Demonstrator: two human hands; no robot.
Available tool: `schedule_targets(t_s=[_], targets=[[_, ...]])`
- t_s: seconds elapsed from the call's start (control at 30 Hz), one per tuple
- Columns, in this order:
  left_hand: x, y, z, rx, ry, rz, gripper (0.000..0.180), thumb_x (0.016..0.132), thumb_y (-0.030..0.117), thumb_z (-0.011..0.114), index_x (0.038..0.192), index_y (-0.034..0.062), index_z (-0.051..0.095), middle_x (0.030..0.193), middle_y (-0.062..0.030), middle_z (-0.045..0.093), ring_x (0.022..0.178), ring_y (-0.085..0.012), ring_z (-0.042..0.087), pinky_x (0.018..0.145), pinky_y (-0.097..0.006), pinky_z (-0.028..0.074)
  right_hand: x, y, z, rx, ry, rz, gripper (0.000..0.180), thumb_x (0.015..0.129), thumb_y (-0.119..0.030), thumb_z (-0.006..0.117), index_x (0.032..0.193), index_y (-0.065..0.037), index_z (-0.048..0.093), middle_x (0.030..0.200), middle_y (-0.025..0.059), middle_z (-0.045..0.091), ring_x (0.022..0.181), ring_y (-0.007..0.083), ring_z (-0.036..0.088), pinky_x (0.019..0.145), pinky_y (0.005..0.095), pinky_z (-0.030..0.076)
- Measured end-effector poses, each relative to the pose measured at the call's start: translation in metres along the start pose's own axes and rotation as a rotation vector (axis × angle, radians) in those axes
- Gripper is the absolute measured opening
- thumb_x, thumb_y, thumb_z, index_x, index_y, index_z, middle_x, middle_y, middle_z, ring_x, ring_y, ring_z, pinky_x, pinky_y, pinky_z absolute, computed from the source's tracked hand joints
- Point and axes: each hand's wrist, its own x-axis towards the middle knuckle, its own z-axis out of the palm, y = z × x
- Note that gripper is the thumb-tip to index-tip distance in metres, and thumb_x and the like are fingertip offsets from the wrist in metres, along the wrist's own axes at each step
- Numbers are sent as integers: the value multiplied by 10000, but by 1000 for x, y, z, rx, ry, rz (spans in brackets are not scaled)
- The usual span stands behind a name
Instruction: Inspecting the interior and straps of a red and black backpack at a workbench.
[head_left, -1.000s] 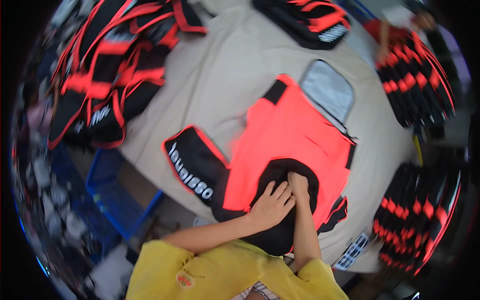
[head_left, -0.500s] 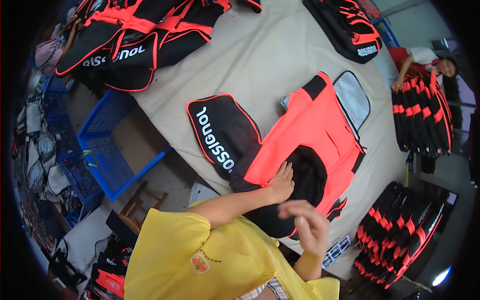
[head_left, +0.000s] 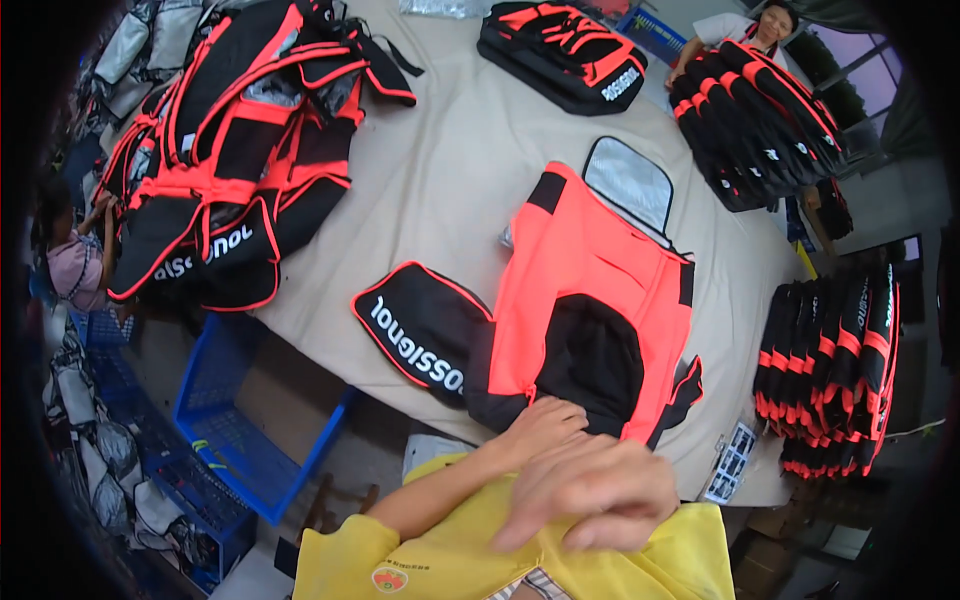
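A black and coral-red backpack (head_left: pixel 600 245) lies on the cloth-covered table in front of me. Its silver-lined flap (head_left: pixel 630 185) is folded out at the far end, and a black side panel (head_left: pixel 420 325) with white lettering spreads to the left. My left hand (head_left: pixel 540 428) is closed at the near edge of the backpack, below its dark opening; the fingertips are partly hidden. Closer to me, my right hand (head_left: pixel 600 490) is raised in front of my yellow shirt, fingers bent and apart, nothing visible in it. It overlaps the left hand in view.
More black and coral bags (head_left: pixel 250 170) are heaped at the left of the table; another bag (head_left: pixel 565 60) lies at the far side. A blue crate (head_left: pixel 250 430) stands left. At right, bags hang in rows (head_left: pixel 830 370), beside a person (head_left: pixel 725 30). Another person (head_left: pixel 80 255) is far left.
The view has shifted. My left hand has drawn back from the middle of the backpack to its near edge, its fingers now closed. My right hand has come nearer and moved across the left hand.
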Motion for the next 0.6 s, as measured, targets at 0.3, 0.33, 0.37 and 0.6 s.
schedule_targets(t_s=[0.3,0.33,0.37,0.6], targets=[[37,174,-234,-1486,153,186,81,960,-64,681,1017,-55,739,947,-124,629,797,-220,571,709,-351,440,-171,56,-24,-88,1032,206,396,1056,-76,575,1434,34,535,1042,139,682,852,177,665,783,302,566],[41,179,-239,-1488,167,177,81,960,-64,681,1017,-55,739,947,-124,629,797,-220,571,709,-351,440,-179,56,-23,-99,1081,207,390,1057,-75,575,1430,31,537,1030,135,681,845,173,659,776,302,564],[45,182,-241,-1606,33,223,81,957,-20,712,1029,-41,742,976,-108,641,904,-230,585,817,-371,463,-184,54,-22,-114,1130,208,384,1058,-74,574,1426,28,539,1018,132,680,839,169,654,768,302,561],[48,194,-233,-1902,-100,277,205,949,166,813,1009,-23,762,967,-123,661,945,-270,592,926,-442,443,-201,63,-12,-156,1112,269,412,1070,-88,582,1465,6,512,1041,123,681,847,158,663,768,301,568]])
